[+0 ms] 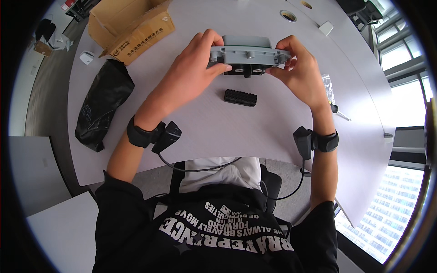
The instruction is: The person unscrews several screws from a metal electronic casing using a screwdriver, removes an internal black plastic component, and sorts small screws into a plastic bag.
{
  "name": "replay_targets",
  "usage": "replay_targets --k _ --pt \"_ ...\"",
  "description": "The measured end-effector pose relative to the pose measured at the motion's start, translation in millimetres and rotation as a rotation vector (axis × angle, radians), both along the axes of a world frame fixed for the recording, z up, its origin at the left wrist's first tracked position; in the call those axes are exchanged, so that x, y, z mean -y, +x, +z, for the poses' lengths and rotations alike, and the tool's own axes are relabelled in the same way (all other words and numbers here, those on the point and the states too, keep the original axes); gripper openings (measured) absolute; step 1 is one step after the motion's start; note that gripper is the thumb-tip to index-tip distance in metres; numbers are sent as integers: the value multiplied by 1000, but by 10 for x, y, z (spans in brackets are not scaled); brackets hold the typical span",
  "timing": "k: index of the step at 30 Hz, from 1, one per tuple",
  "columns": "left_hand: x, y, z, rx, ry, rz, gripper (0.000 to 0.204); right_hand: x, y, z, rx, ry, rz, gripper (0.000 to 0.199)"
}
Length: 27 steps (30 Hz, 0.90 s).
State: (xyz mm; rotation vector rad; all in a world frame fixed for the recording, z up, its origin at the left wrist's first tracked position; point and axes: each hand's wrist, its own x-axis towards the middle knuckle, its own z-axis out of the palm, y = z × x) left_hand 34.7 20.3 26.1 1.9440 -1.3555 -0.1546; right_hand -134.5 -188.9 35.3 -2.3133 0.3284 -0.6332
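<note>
Both my hands hold a grey plastic housing (250, 54) above the far middle of the table. My left hand (199, 61) grips its left end, fingers behind and thumb at the lower front. At the other end, my right hand (298, 63) has its fingers curled round the corner and its thumb near the underside. Black parts (248, 70) with round, screw-like details show beneath the housing. A small black ridged block (240, 98) lies on the table below it, touched by neither hand.
An open cardboard box (145, 43) stands at the far left, with a black plastic bag (104, 102) nearer me. Beside the box lies a small white object (86, 57). A screwdriver (339, 110) and a clear plastic bag (327, 88) lie right of my right forearm. Cables hang from both wrist devices.
</note>
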Motion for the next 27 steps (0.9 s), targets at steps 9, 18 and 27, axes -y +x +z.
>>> replay_targets --k 9,18,27 --pt "90 125 -27 -108 24 26 36 47 61 -56 5 -9 -49 46" --pt "164 193 -47 -110 -18 26 38 53 111 -115 32 -7 -92 51" --pt "217 230 -45 -185 17 79 46 27 147 -120 32 74 -93 51"
